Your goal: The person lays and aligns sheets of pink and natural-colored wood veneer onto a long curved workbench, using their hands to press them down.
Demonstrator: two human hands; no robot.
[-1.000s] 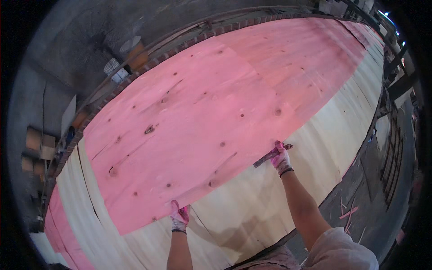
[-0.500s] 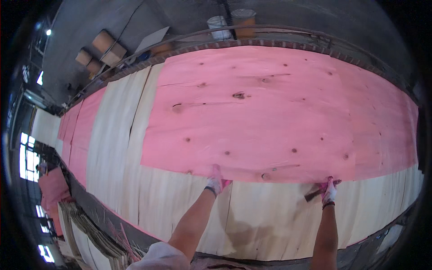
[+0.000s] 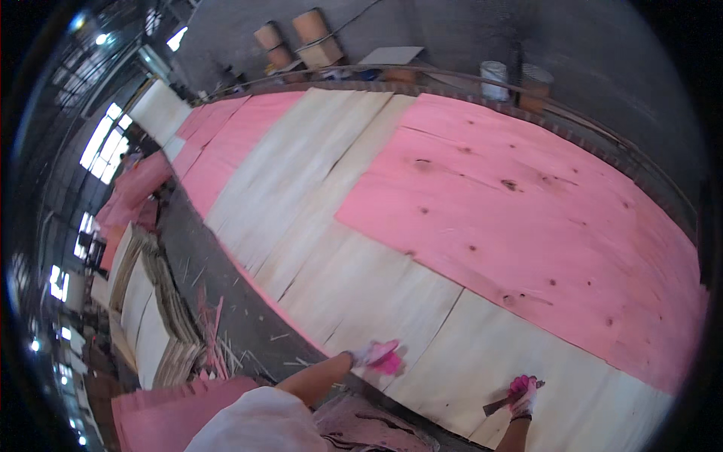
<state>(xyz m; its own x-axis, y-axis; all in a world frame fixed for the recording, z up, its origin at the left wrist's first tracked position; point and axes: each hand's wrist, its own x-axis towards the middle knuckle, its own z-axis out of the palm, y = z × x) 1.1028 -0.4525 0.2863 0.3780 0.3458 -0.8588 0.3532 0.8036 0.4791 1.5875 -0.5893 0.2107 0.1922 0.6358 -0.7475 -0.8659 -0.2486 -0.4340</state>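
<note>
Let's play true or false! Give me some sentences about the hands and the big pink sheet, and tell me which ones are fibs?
1. The pink sheet has dark knots. True.
2. The right hand holds a dark tool. True.
3. The left hand grips the pink sheet. False: it is over pale wood, away from the sheet.
4. Pink covers all the pale wood. False: plenty shows.
5. A white container stands beyond the pink sheet. True.

The right hand (image 3: 523,397) grips a dark tool (image 3: 495,407) over pale sheets (image 3: 361,282).
</note>
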